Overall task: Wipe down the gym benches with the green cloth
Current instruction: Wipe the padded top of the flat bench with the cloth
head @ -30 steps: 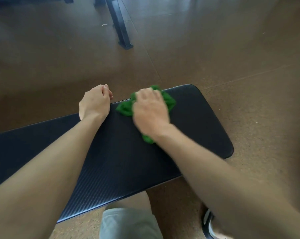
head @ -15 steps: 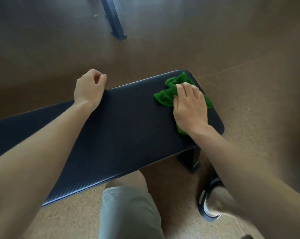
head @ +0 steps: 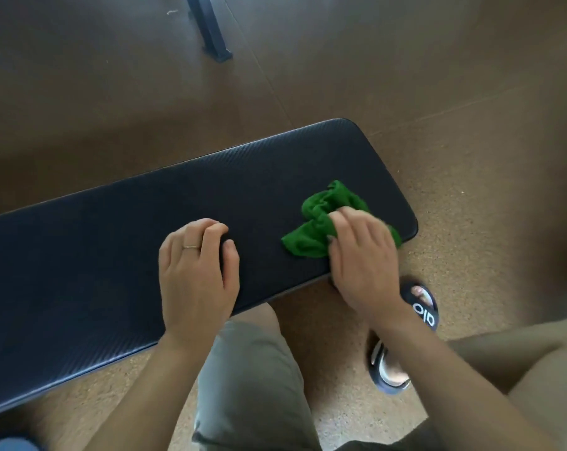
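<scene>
a gym: padded black bench [head: 145,255] mid-frame, brown speckled rubber floor [head: 454,157], dark equipment leg [head: 210,30] at the top.

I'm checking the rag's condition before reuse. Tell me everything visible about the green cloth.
The green cloth is a small, soft, fuzzy-looking rag, bunched into crumpled folds rather than spread flat. It lies on the black textured padded bench near its right end, toward the near edge. The right hand covers its near-right part, fingers on it. No stains are discernible.
</scene>
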`<action>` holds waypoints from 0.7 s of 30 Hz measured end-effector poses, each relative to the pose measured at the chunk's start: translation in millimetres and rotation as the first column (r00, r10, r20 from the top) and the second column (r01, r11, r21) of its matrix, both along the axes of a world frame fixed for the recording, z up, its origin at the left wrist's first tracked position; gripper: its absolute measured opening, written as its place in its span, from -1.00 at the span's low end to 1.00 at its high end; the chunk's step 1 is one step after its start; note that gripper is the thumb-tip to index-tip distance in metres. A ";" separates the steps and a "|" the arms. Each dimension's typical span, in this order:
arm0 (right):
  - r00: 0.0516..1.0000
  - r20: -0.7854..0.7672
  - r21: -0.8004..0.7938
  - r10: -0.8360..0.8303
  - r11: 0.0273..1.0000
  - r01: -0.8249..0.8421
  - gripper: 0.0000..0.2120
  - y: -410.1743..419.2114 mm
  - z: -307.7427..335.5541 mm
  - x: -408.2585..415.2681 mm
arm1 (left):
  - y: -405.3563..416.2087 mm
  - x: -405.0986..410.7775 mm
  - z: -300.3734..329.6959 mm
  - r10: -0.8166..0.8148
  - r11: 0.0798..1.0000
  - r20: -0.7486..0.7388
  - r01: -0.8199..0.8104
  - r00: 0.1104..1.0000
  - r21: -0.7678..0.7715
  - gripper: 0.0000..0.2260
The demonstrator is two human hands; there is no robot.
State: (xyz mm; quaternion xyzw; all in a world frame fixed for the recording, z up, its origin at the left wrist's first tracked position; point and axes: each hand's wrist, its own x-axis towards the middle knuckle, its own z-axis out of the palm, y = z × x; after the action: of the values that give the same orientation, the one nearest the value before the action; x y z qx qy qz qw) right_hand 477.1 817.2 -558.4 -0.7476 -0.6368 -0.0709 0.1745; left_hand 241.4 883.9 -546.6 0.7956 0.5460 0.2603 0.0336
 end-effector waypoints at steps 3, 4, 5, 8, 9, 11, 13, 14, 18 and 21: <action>0.962 -0.089 0.064 -0.257 0.963 0.263 -0.67 3.2 -5.6 34.0 | -0.2 0.0 -0.8 0.030 0.997 0.011 -0.029 0.999 -0.072 -0.73; 0.936 -0.135 0.085 -0.326 0.937 0.338 -0.68 7.6 -6.8 27.9 | 0.6 -0.1 -0.6 0.043 0.995 0.017 -0.041 0.999 -0.088 -0.72; 0.907 -0.178 0.107 -0.381 0.909 0.403 -0.69 12.1 -7.8 14.0 | 1.3 0.4 -0.4 0.054 0.994 0.018 -0.052 0.998 -0.099 -0.72; 0.912 -0.234 0.114 -0.337 0.922 0.370 -0.66 8.8 -12.6 -59.6 | 2.8 2.2 0.0 0.065 0.993 0.015 -0.063 0.998 -0.100 -0.74; 0.942 -0.230 0.096 -0.244 0.958 0.272 -0.63 4.5 -14.2 -88.0 | 3.0 2.1 -0.1 0.066 0.993 0.016 -0.064 0.998 -0.097 -0.75; 0.975 -0.217 0.078 -0.049 0.995 0.067 -0.62 -4.8 -17.1 -130.1 | 3.4 1.7 -0.5 0.070 0.992 0.031 -0.066 0.997 -0.103 -0.75; 0.975 -0.185 0.087 0.119 0.991 -0.105 -0.63 -7.9 -16.9 -129.9 | 2.4 0.4 -1.2 0.070 0.991 0.055 -0.064 0.996 -0.115 -0.74; 0.968 -0.144 0.080 0.204 0.978 -0.195 -0.64 -8.0 -15.7 -114.2 | 2.5 -0.3 -1.3 0.070 0.991 0.070 -0.061 0.995 -0.121 -0.74; 0.997 -0.025 0.177 0.070 0.982 -0.064 -0.70 -15.8 -22.0 -7.1 | 3.1 -1.9 -1.2 0.074 0.987 0.093 -0.059 0.993 -0.153 -0.70; 0.960 -0.178 0.199 -0.218 0.947 0.252 -0.71 -13.1 -24.7 51.9 | 3.0 -0.3 0.1 0.079 0.986 0.069 -0.067 0.994 -0.155 -0.68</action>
State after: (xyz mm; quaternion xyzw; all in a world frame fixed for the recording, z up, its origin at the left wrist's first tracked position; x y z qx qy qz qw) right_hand 529.1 804.1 -583.1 -0.7976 -0.5159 -0.1033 0.2951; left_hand 241.1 886.9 -546.5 0.7597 0.5915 0.2486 0.1054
